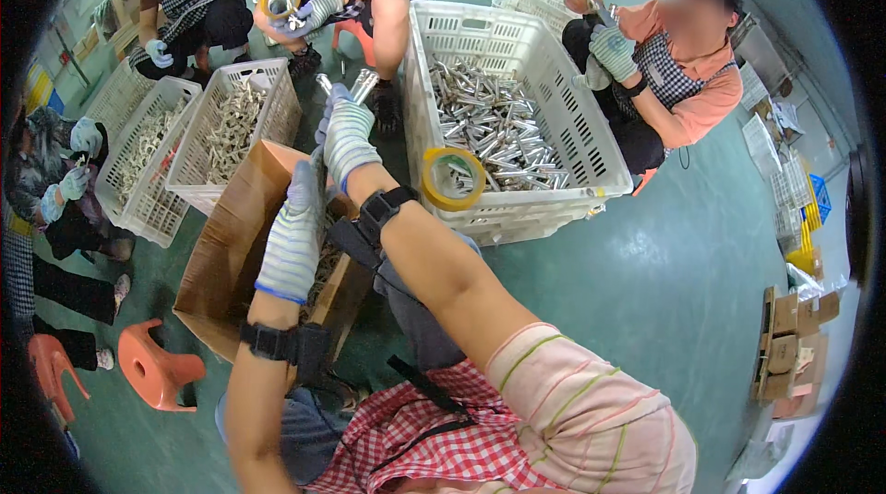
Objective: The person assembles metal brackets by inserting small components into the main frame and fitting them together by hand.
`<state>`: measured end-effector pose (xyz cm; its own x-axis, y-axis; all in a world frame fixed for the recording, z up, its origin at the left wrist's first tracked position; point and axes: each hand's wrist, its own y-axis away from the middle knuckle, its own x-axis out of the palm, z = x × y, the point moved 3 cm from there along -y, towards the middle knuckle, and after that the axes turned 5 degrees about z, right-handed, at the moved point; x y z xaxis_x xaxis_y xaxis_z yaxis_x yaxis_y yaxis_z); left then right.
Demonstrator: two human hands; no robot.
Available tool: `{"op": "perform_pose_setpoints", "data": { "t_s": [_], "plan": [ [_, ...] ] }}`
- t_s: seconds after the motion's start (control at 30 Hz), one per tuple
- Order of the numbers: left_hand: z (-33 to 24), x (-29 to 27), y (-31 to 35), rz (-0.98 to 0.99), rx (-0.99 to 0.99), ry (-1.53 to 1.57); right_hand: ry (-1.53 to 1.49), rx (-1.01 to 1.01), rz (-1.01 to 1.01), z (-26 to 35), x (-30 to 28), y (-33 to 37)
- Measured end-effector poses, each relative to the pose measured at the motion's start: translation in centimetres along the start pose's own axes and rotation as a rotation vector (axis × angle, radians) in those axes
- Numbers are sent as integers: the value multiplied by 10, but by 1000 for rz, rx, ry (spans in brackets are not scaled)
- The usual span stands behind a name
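My right hand (349, 134), in a striped knit glove, is closed around shiny metal tubes (365, 84) with flared ends. Their ends stick up past its fingers, in front of the large white crate. Just below and to its left, my left hand (290, 240) wears a similar glove and points upward over the open cardboard box (217, 263). Its fingers look pressed together, and what they may hold is hidden. Inside the box lie small thin pieces, partly covered by my arms. A yellow tape roll (453, 179) rests on the near rim of the white crate (426, 106).
Many metal tubes (503, 129) fill the white crate. Two lighter crates (277, 106) with pale metal pieces stand at the left. Orange stools (152, 369) are at the lower left. Gloved co-workers sit around, one holding a tape roll (280, 1). Cardboard boxes (784, 346) line the right wall.
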<state>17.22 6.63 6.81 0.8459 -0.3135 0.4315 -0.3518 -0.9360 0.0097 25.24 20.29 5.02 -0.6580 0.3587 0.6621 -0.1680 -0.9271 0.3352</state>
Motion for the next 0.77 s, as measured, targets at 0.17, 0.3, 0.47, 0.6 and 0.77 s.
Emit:
{"op": "perform_pose_setpoints", "data": {
  "t_s": [0.17,0.3,0.47,0.6,0.77],
  "plan": [
    [-6,-18,38,60,56,151,20,-107,-48,-5,6,-30],
    [-25,-26,125,204,-472,-478,-22,-212,-104,48,-62,-83],
    [-111,41,120,429,119,-461,229,-198,108,34,-18,-10],
    [-131,77,112,1020,640,94,269,-81,271,1,-4,10],
    [-123,69,116,1209,287,94,343,-71,359,-6,-3,10]
  ]
}}
